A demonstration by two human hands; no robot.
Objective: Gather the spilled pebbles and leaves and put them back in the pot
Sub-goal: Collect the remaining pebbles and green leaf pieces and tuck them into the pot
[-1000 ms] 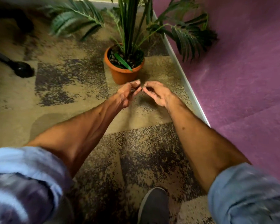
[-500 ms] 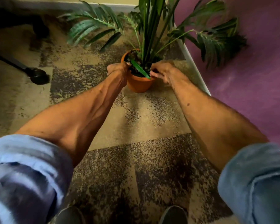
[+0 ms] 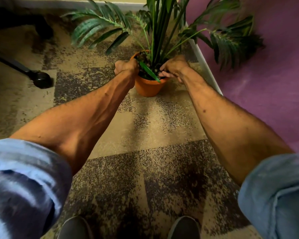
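An orange pot (image 3: 148, 87) with a tall green plant stands on the patterned carpet near the wall. Dark pebbles (image 3: 142, 56) fill its top, and a loose green leaf (image 3: 149, 72) lies slanted across them, its tip over the front rim. My left hand (image 3: 126, 66) is clenched at the pot's left rim; its fingers curl out of sight, so anything inside it is hidden. My right hand (image 3: 174, 68) rests at the right rim, its fingers stretched out flat over the pebbles. I see no loose pebbles or leaves on the carpet in front of the pot.
A purple wall (image 3: 266, 83) with a white baseboard (image 3: 205, 69) runs close along the pot's right side. A black chair leg with a castor (image 3: 41, 80) sits on the floor to the left. My two shoes (image 3: 74, 228) (image 3: 185, 227) are at the bottom edge.
Both hands rose from the carpet in front of the pot, where their fingertips met, up to the pot's rim. Since half a second ago they have barely moved.
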